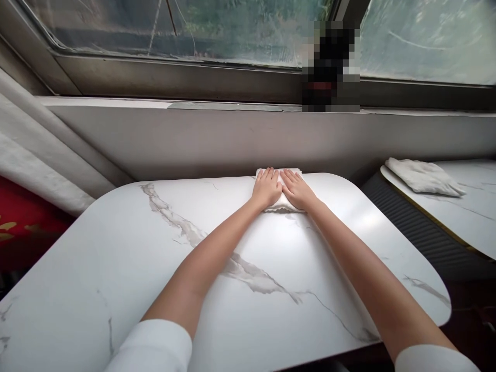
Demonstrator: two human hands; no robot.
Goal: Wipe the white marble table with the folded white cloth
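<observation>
A folded white cloth (284, 205) lies at the far edge of a white marbled table (155, 268). My left hand (267, 187) rests flat on the cloth's left part, fingers stretched toward the wall. Beside it, my right hand (297, 189) presses flat on the right part with its fingers extended. The two hands touch or nearly touch at the thumbs. Both palms face down, and they cover most of the cloth.
Behind the table stand a pale wall (194, 137) and a window frame (174, 80). A second marbled table (478, 206) at the right bears a crumpled white cloth (424, 176). White curtain (42, 150) and red fabric (31, 222) are at the left.
</observation>
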